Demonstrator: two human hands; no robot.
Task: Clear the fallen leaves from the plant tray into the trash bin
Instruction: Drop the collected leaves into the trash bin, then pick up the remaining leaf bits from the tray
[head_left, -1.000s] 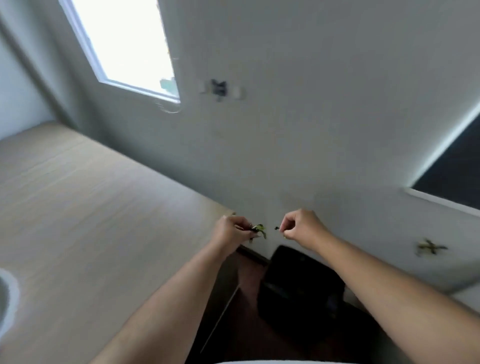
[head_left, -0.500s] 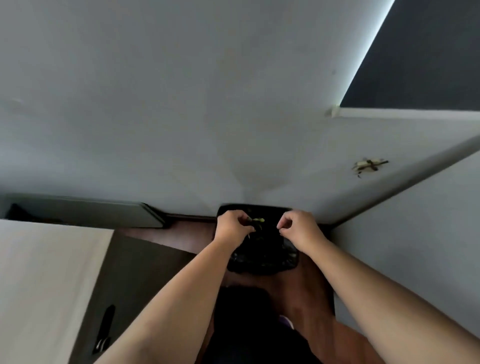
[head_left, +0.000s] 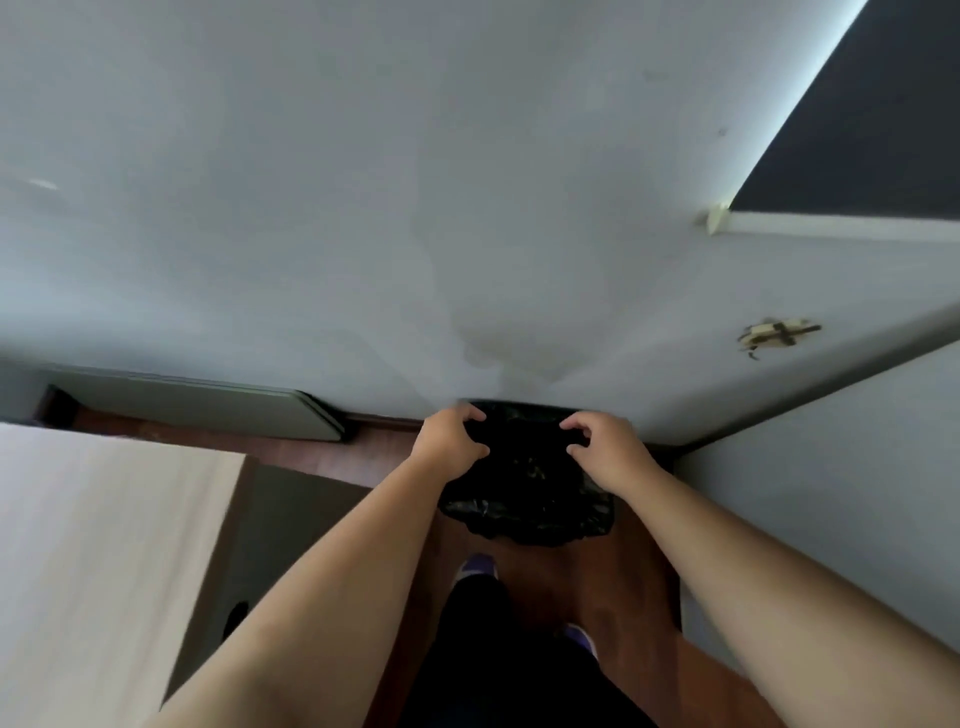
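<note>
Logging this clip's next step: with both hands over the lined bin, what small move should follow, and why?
Probably draw both hands back and turn toward the tray for more. The left hand and right hand hang over the black-lined trash bin with fingers loosely parted, and no leaf shows in either. Pale flecks inside the bin may be dropped leaves, though it is too dark to be sure.

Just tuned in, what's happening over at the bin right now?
The person stands over the black-lined trash bin in the wall corner, both arms stretched out above its opening. The left hand and right hand hover over the bin with fingers loosely curled and parted; no leaf shows in either. A few pale scraps lie inside the bag, too dim to identify. The plant tray is out of view.
</note>
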